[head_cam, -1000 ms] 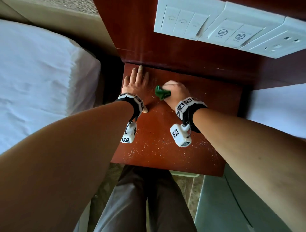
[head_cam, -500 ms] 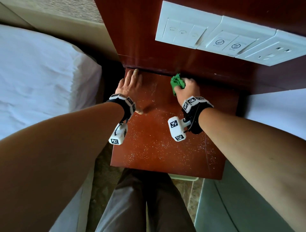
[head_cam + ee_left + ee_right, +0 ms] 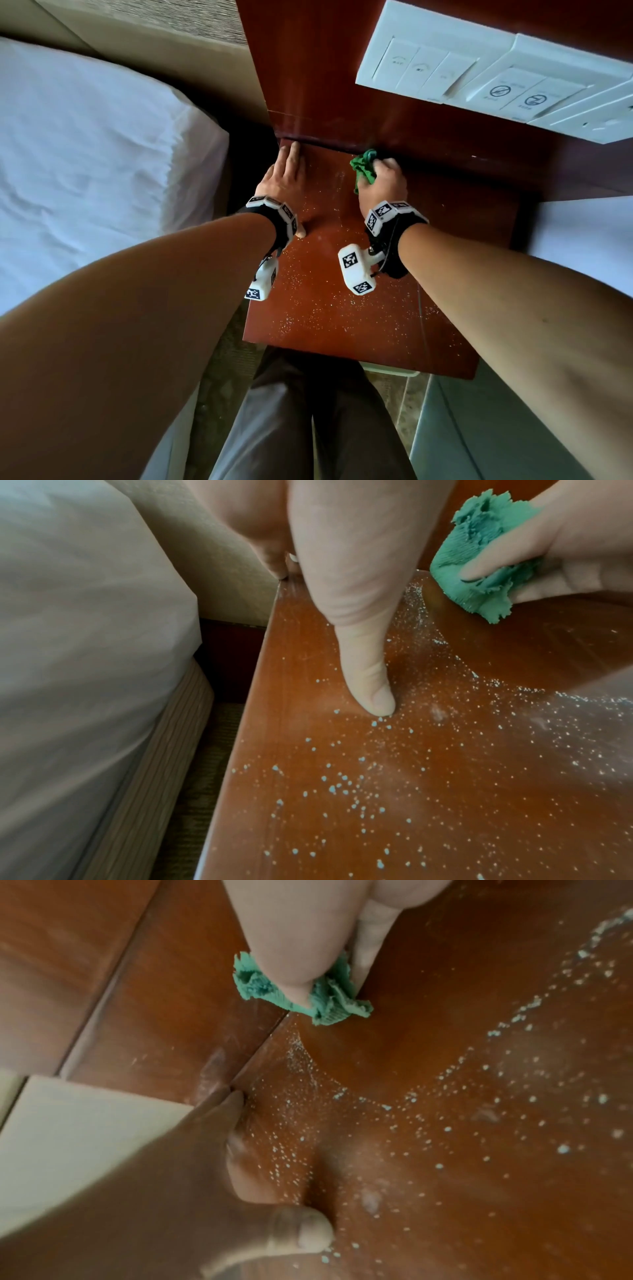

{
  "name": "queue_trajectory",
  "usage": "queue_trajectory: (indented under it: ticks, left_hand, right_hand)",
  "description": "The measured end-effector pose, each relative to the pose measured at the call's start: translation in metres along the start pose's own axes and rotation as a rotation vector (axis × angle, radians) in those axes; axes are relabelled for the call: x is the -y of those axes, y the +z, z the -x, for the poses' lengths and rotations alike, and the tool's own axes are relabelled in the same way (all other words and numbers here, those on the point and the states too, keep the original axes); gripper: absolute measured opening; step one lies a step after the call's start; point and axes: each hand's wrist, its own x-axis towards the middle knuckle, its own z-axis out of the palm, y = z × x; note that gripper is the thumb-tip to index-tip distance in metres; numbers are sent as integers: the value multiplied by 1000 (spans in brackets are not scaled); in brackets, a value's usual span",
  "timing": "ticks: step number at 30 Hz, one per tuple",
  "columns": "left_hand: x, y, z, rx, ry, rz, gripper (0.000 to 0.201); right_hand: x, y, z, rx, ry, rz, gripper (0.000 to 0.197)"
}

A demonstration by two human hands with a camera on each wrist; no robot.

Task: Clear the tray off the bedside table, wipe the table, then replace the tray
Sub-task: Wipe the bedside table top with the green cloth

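Observation:
The red-brown bedside table (image 3: 342,308) carries a scatter of white crumbs (image 3: 342,783) over its near half. My right hand (image 3: 382,181) grips a bunched green cloth (image 3: 363,168) (image 3: 479,569) (image 3: 325,999) at the table's back edge, against the wooden wall panel. My left hand (image 3: 284,174) lies flat on the table's back left corner, fingers straight, the thumb (image 3: 369,685) pressed on the wood. No tray is in view.
A white bed (image 3: 85,164) stands close on the left, with a dark gap between it and the table. White switch plates (image 3: 479,75) sit on the wooden panel (image 3: 325,68) above. Another white surface (image 3: 582,240) lies to the right. My legs (image 3: 291,428) stand before the table's front edge.
My right hand has carried the green cloth from the table's middle back to its rear edge. The left hand has slid a little toward the back corner and stays flat.

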Motion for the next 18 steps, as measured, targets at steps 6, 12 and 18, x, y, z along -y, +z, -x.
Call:
queue_trajectory:
  ticks: [6,12,18]
  left_hand:
    - [-1,-3,3,23,-7,-13,159]
    - [-1,0,-1,-43,-18,62,105]
    - [-3,2,-2,29,-11,-15,159]
  right_hand:
    - [4,1,-10,89,-184,57,19]
    - [-13,-14,3,272,-438,80,9]
    - [-21,-24,14,566,-387,201,24]
